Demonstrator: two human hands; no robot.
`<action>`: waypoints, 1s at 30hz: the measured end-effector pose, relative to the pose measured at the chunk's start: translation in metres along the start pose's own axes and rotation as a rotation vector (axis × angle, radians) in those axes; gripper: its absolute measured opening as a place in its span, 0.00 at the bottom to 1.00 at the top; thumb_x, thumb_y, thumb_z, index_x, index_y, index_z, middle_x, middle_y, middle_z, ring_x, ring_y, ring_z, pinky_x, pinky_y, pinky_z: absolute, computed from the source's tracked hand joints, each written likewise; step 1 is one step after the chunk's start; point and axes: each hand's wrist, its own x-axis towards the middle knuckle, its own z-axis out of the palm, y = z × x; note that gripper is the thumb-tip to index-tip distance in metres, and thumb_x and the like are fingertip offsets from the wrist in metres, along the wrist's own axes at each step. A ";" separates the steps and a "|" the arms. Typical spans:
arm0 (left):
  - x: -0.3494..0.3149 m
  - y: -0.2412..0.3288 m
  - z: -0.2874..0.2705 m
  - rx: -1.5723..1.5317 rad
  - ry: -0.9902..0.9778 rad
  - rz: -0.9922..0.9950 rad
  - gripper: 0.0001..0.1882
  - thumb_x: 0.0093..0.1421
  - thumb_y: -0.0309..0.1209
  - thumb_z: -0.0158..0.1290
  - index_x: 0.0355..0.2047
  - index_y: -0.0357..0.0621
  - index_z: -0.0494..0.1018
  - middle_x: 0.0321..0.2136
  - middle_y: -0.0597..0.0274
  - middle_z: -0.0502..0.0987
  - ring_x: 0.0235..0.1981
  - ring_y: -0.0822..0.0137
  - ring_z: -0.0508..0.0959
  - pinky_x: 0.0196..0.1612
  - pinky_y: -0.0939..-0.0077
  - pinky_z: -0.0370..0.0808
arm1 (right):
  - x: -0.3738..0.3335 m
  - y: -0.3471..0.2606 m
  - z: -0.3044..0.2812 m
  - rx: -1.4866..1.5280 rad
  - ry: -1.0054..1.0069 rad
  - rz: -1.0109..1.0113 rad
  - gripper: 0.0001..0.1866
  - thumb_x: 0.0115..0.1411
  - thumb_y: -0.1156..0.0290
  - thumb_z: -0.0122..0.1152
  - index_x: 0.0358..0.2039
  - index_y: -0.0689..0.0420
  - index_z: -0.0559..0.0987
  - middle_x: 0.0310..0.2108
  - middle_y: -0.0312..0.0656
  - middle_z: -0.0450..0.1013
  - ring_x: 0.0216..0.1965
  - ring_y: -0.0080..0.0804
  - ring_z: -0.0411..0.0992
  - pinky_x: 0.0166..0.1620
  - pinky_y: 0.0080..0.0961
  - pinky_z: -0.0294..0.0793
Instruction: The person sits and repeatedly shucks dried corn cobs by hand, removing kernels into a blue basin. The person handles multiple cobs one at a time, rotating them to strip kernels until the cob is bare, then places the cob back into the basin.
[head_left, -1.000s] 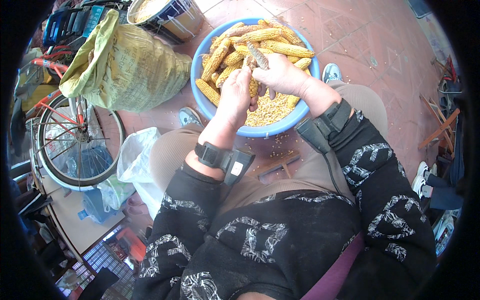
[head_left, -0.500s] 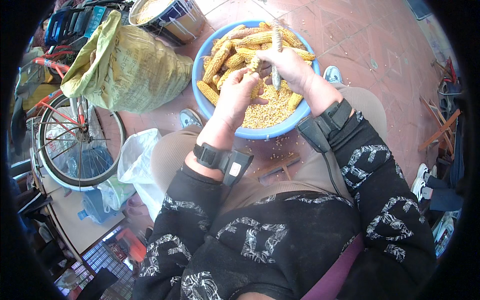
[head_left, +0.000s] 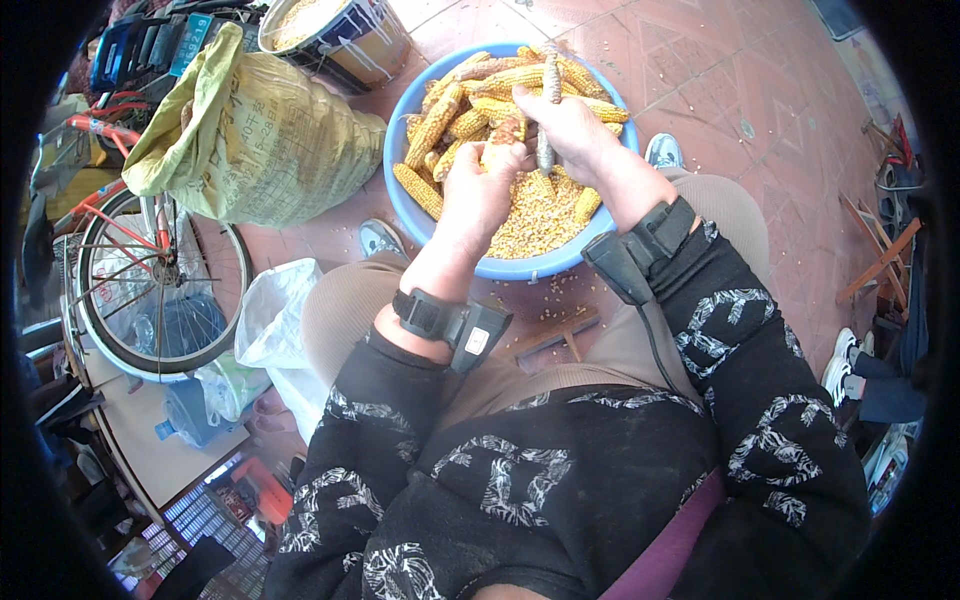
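In front of me stands a blue basin (head_left: 530, 267) with whole yellow corn cobs (head_left: 435, 120) piled at its far and left sides. Loose kernels (head_left: 525, 228) fill the near part. Over it, my left hand (head_left: 478, 198) is closed around an ear of corn (head_left: 508, 132), whose upper part shows reddish-brown where kernels are gone. My right hand (head_left: 585, 138) holds a slim grey stick (head_left: 551, 80), upright, between thumb and palm; its ridged surface may be a bare cob, I cannot tell. The two hands are close together, and my fingers partly hide both things.
A yellow woven sack (head_left: 280, 140) and a bucket of kernels (head_left: 375, 45) stand left of the basin. Further left are a bicycle wheel (head_left: 160, 285) and a white plastic bag (head_left: 280, 315). Scattered kernels lie by my feet. At right, another person's shoe (head_left: 840, 365) shows near a wooden frame (head_left: 885, 260).
The ear in my left hand has turned, so its reddish-brown bared part now faces up. My right hand has shifted slightly right and its thumb has lifted off the ear.
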 end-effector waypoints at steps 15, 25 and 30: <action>-0.019 0.013 0.022 0.468 -0.005 0.210 0.26 0.56 0.28 0.49 0.53 0.36 0.55 0.41 0.37 0.72 0.45 0.48 0.73 0.47 0.61 0.69 | 0.005 0.011 0.010 -0.164 0.219 -0.075 0.23 0.57 0.52 0.55 0.21 0.62 0.77 0.19 0.41 0.70 0.25 0.33 0.68 0.32 0.35 0.68; -0.017 0.017 -0.005 -0.570 -0.439 -0.116 0.11 0.59 0.29 0.48 0.41 0.42 0.64 0.23 0.69 0.66 0.15 0.78 0.61 0.18 0.78 0.69 | 0.009 0.014 0.010 0.043 0.138 -0.035 0.20 0.58 0.53 0.56 0.26 0.59 0.76 0.20 0.38 0.71 0.21 0.27 0.70 0.23 0.26 0.68; -0.015 0.017 -0.014 -0.814 -0.450 -0.174 0.14 0.61 0.32 0.45 0.45 0.39 0.65 0.28 0.61 0.70 0.20 0.73 0.67 0.21 0.74 0.72 | -0.003 -0.003 0.002 0.190 -0.027 0.075 0.18 0.60 0.52 0.54 0.26 0.56 0.76 0.20 0.36 0.70 0.19 0.23 0.67 0.20 0.21 0.66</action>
